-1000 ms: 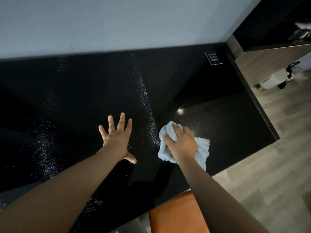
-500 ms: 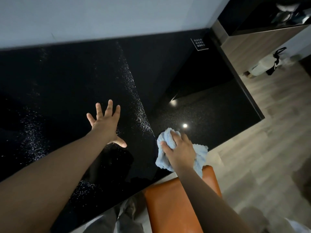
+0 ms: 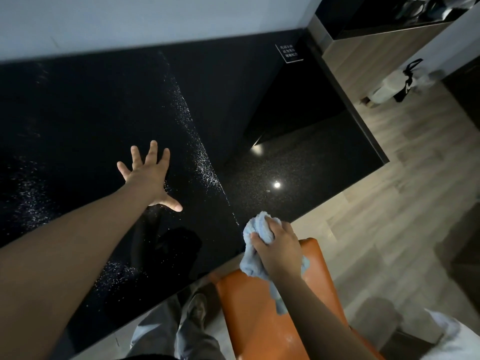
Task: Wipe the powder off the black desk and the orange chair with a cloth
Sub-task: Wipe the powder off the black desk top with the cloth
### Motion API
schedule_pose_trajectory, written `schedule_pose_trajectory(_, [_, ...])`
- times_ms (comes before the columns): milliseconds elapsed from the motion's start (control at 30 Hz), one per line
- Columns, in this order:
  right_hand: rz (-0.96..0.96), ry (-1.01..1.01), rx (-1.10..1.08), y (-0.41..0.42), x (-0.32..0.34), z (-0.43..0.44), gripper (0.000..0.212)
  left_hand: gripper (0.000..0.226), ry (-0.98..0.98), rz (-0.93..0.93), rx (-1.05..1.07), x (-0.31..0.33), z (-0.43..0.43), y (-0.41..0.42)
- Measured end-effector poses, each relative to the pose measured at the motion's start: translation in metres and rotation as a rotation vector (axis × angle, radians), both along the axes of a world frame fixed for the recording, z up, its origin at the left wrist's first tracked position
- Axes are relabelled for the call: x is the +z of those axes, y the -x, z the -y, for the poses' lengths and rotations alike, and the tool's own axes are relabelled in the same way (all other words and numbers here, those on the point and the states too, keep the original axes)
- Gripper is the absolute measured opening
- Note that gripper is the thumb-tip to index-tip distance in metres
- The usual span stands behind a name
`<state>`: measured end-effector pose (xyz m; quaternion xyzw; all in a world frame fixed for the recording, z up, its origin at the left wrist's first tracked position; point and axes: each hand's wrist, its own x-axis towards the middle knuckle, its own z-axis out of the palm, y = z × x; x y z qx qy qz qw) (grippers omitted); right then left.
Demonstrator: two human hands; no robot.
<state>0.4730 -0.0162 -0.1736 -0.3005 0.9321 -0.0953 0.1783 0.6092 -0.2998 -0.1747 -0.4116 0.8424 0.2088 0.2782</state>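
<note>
The right hand (image 3: pixel 276 252) bunches the cloth (image 3: pixel 255 258) in curled fingers at the desk's (image 3: pixel 104 100) near edge above the chair (image 3: pixel 254 315), the left hand (image 3: pixel 148 178) spread flat on the desk; soft, light and floppy, the cloth likely wipes best gripped wadded mid-bundle.

My left hand (image 3: pixel 149 175) lies flat on the black glossy desk (image 3: pixel 91 113); right of it, my right hand (image 3: pixel 279 249) holds the pale blue terry cloth (image 3: pixel 255 227) over the desk's near edge, above the orange leather chair (image 3: pixel 257 315).
</note>
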Motion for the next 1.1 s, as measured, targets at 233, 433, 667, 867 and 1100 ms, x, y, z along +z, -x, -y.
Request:
schedule_pose_trajectory(233, [0.073, -0.026, -0.105, 0.007, 0.024, -0.013, 0.041, 0.153, 0.012, 0.004, 0.000, -0.001, 0.000, 0.000])
schedule_pose_trajectory(433, [0.071, 0.110, -0.183, 0.015, 0.041, 0.010, 0.045, 0.153, 0.007, -0.007, -0.010, -0.002, 0.001, 0.000])
schedule_pose_trajectory(667, [-0.053, 0.302, -0.148, 0.012, 0.064, 0.088, 0.030, 0.149, 0.024, -0.021, -0.038, 0.001, 0.002, -0.006])
schedule_pose_trajectory(867, [-0.025, 0.424, -0.045, 0.018, 0.091, 0.166, 0.033, 0.116, -0.057, -0.132, 0.017, 0.022, 0.038, -0.018])
schedule_pose_trajectory(1100, [0.025, 0.485, 0.091, 0.045, 0.095, 0.273, 0.027, 0.105, 0.078, -0.143, 0.139, 0.024, 0.081, -0.035])
